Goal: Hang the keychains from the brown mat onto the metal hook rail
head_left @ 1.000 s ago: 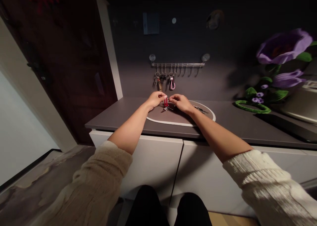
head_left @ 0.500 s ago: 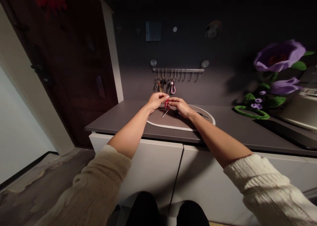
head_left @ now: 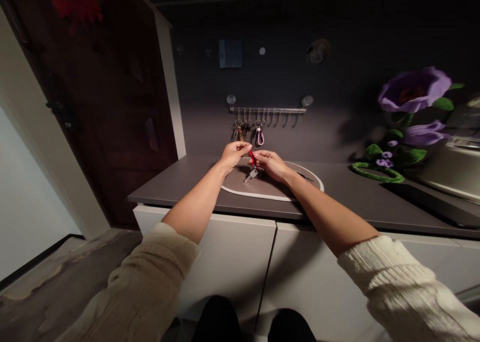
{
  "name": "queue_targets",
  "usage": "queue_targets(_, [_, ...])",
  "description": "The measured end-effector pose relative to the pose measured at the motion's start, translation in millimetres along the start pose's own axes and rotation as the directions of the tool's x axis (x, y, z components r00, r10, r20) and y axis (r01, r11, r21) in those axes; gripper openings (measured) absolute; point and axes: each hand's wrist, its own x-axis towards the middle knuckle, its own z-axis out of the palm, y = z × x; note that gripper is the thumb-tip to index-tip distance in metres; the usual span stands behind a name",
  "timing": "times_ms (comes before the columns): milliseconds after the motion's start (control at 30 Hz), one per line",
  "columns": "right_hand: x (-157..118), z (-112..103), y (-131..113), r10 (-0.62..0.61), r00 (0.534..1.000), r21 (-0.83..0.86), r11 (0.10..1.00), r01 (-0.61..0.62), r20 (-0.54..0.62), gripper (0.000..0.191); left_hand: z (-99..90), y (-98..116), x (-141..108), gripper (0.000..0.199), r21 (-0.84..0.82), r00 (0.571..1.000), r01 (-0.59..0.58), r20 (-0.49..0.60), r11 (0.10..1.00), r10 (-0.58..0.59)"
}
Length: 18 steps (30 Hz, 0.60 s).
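The left hand's [head_left: 231,157] fingers pinch the upper end of a red strap [head_left: 251,156]; the right hand's [head_left: 273,166] fingers, clear of it a second ago, now close on its lower part, so both hands share the hold. A key [head_left: 253,174] dangles below, over the brown mat [head_left: 270,187] on the table [head_left: 176,180]. Fingertips hide how strap and key join; dark items [head_left: 305,177] beyond the right wrist are unclear.
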Motion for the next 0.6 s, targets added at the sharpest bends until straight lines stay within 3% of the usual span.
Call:
queue_targets(367, [2,-4,2,-0.016,0.998,-0.025,1.000,0.015,-0.055,0.029,1.9,-2,-1,0.031,-0.005,0.997,0.076,0.007,0.997,-0.076])
queue_targets(600, [2,-7,2,-0.017,0.995,0.012,1.000,0.019,-0.101,0.031,1.5,-13,4,0.031,-0.001,0.991,0.127,-0.045,0.992,-0.127])
